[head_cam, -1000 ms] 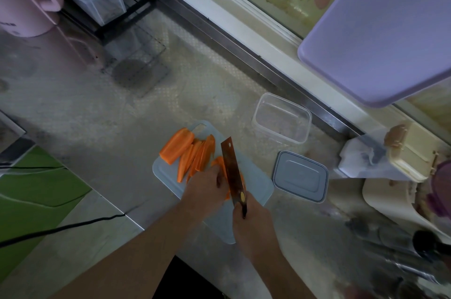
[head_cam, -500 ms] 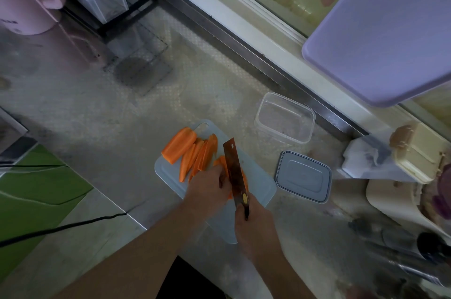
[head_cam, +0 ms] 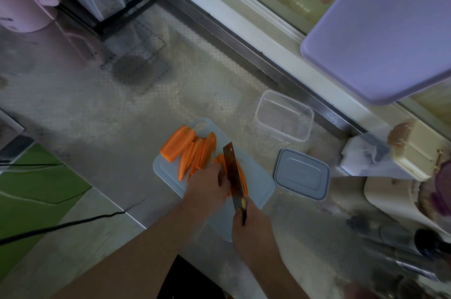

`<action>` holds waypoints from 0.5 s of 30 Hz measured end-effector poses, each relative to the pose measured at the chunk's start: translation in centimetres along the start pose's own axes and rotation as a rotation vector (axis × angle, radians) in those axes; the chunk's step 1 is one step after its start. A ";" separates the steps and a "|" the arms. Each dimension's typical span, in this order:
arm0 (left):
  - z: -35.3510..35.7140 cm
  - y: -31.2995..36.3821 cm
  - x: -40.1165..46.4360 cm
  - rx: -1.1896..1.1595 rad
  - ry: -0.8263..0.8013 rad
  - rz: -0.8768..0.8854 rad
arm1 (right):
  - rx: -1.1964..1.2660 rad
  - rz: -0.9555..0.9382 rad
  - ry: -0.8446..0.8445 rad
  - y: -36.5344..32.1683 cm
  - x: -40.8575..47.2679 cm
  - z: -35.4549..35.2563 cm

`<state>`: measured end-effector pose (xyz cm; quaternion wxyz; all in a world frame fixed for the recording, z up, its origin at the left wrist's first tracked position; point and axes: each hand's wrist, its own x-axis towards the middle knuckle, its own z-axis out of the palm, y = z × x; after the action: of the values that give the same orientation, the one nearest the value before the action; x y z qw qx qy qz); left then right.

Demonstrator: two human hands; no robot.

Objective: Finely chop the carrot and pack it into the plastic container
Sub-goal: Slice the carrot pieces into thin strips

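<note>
**Carrot: lengthwise cutting in progress on the board**

The carrot [head_cam: 192,152] lies in long slabs and sticks on the pale cutting board [head_cam: 258,184], with one piece [head_cam: 241,174] under the knife [head_cam: 233,174]. I read my left hand [head_cam: 207,189] as pressing down on that piece to stop it rolling, knuckles just beside the blade. My right hand [head_cam: 249,230] is wrapped round the knife handle, blade along the piece's length, so I judge this step to be thinning slabs before fine chopping.

The plastic container [head_cam: 284,115] stands open beyond the board's far right corner, with its lid [head_cam: 302,174] flat beside the board, both within reach for packing. No carrot is in it yet.

The left fingertips are hidden under the hand, so their exact hold cannot be confirmed. The cutting edge and the piece's near end are covered. The objects at far right are dim and blurred.
</note>
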<state>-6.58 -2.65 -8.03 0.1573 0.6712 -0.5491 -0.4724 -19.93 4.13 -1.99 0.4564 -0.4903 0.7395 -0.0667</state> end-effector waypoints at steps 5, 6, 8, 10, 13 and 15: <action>0.0 0.0 0.0 0.002 -0.012 0.006 | -0.028 0.021 -0.006 0.4 -0.4 0.2; -0.1 0.0 0.0 0.011 -0.017 0.011 | -0.027 0.025 -0.007 0.4 -0.5 0.1; -0.2 0.0 0.0 0.019 -0.024 0.017 | -0.021 0.030 -0.019 0.2 -0.6 0.0; -0.2 0.2 0.1 0.028 -0.021 0.020 | -0.026 0.028 -0.023 0.0 -0.5 -0.2; -0.4 0.4 0.1 0.048 -0.026 0.012 | -0.057 0.015 -0.017 -0.2 -0.3 -0.3; -0.4 0.5 0.3 0.046 -0.051 -0.017 | -0.074 0.012 -0.012 -0.5 -0.3 -0.3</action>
<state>-6.55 -3.21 -7.54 0.1239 0.6669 -0.5581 -0.4779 -19.81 4.00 -1.41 0.4430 -0.5026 0.7417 -0.0335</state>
